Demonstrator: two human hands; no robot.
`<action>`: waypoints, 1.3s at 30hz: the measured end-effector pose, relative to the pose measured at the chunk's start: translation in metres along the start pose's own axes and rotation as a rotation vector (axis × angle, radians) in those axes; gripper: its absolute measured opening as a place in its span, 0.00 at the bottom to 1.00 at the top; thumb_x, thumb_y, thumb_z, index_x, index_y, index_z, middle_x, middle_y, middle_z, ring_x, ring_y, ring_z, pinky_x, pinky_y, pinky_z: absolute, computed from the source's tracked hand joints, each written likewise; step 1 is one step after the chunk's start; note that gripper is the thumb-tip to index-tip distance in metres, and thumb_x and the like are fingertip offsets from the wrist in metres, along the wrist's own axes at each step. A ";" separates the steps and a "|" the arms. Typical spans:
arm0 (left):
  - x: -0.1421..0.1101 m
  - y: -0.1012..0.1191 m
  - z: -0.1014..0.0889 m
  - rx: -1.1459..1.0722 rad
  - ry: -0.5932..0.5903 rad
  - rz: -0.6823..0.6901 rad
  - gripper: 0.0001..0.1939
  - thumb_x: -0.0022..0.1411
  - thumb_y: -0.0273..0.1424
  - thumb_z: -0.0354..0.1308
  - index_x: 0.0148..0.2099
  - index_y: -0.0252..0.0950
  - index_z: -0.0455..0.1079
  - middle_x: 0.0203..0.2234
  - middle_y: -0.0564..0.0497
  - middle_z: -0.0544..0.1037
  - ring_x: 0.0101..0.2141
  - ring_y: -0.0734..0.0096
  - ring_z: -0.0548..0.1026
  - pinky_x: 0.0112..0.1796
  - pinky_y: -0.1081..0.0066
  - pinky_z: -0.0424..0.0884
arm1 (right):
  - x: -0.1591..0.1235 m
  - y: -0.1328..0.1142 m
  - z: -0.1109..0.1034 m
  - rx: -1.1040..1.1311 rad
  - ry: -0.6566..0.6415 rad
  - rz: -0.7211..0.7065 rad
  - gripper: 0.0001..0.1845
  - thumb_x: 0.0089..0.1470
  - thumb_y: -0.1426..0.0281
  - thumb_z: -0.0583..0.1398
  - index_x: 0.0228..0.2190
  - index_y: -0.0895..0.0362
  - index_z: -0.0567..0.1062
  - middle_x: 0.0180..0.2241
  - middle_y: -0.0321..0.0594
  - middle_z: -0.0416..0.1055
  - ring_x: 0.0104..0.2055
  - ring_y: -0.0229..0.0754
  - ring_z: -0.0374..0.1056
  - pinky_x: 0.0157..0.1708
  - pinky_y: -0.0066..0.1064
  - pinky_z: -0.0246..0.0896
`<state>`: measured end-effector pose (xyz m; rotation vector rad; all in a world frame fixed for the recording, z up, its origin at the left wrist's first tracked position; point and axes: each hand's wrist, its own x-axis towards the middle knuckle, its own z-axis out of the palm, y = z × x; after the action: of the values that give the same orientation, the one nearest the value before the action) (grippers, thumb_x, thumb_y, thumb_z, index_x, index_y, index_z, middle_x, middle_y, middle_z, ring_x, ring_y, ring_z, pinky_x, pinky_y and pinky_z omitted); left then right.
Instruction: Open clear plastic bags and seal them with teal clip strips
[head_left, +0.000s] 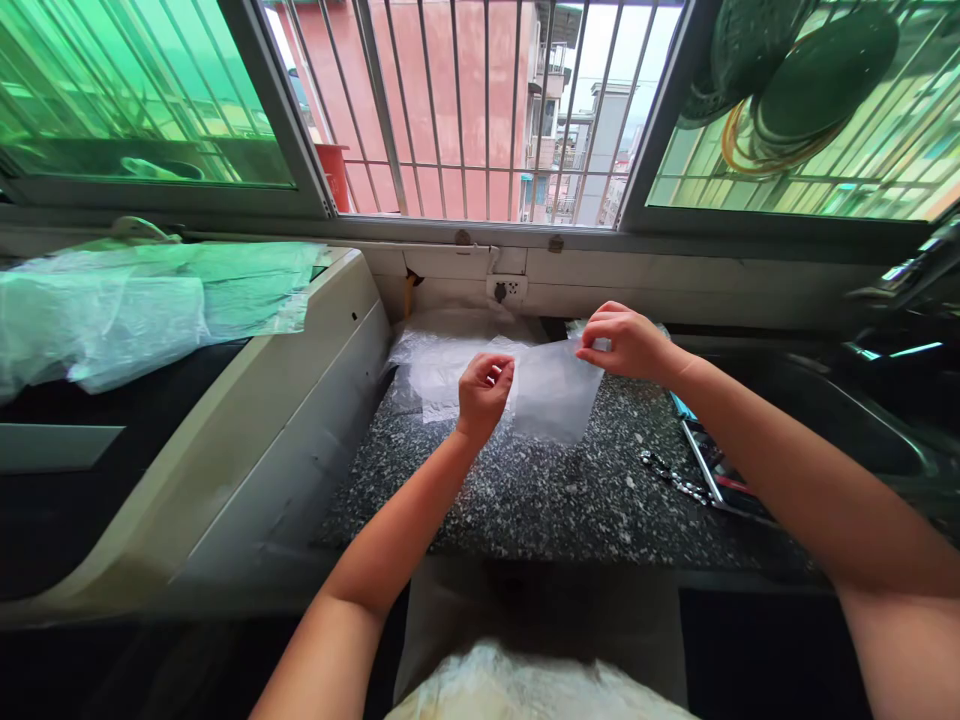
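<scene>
Both my hands hold a small clear plastic bag (553, 395) just above the speckled granite counter (540, 500). My left hand (484, 390) pinches the bag's upper left edge with closed fingers. My right hand (626, 342) grips its upper right corner, fingers curled shut. The bag hangs down between them, see-through and flat. More crumpled clear plastic (442, 360) lies on the counter behind the bag.
A white appliance (300, 400) with a plastic sheet (135, 300) on top stands to the left. A phone (724, 475) and a beaded chain (675, 478) lie under my right forearm. A sink (847, 420) sits at the right. A wall socket (506, 290) is below the barred window.
</scene>
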<state>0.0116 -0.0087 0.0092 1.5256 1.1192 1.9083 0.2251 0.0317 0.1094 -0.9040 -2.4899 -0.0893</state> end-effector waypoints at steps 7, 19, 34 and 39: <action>0.002 -0.010 0.002 -0.046 0.122 -0.003 0.06 0.52 0.28 0.59 0.34 0.37 0.66 0.24 0.56 0.72 0.21 0.81 0.66 0.23 0.79 0.63 | -0.004 0.003 -0.001 0.016 0.015 0.009 0.09 0.46 0.66 0.60 0.18 0.52 0.72 0.23 0.38 0.69 0.33 0.44 0.62 0.35 0.37 0.59; 0.008 -0.007 0.006 0.114 -0.067 0.206 0.07 0.54 0.23 0.51 0.33 0.36 0.69 0.28 0.51 0.72 0.25 0.78 0.68 0.22 0.78 0.62 | -0.009 0.004 -0.004 -0.012 0.007 0.007 0.09 0.48 0.65 0.60 0.18 0.51 0.72 0.23 0.38 0.69 0.34 0.45 0.62 0.36 0.37 0.59; -0.005 -0.003 0.012 0.222 -0.012 0.402 0.13 0.52 0.39 0.64 0.34 0.37 0.69 0.32 0.49 0.73 0.32 0.71 0.71 0.31 0.71 0.68 | -0.010 0.004 -0.008 -0.029 0.030 0.031 0.08 0.46 0.68 0.61 0.18 0.52 0.72 0.23 0.39 0.70 0.34 0.45 0.62 0.35 0.37 0.58; -0.003 -0.001 0.018 0.154 0.004 0.367 0.05 0.54 0.32 0.62 0.31 0.36 0.69 0.29 0.51 0.73 0.31 0.73 0.70 0.32 0.72 0.68 | -0.011 0.003 -0.008 -0.064 0.020 0.013 0.08 0.47 0.68 0.60 0.18 0.53 0.72 0.23 0.38 0.70 0.33 0.44 0.62 0.35 0.36 0.59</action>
<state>0.0292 -0.0044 0.0074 1.9227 1.0667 2.0973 0.2376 0.0257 0.1107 -0.9408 -2.4753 -0.1733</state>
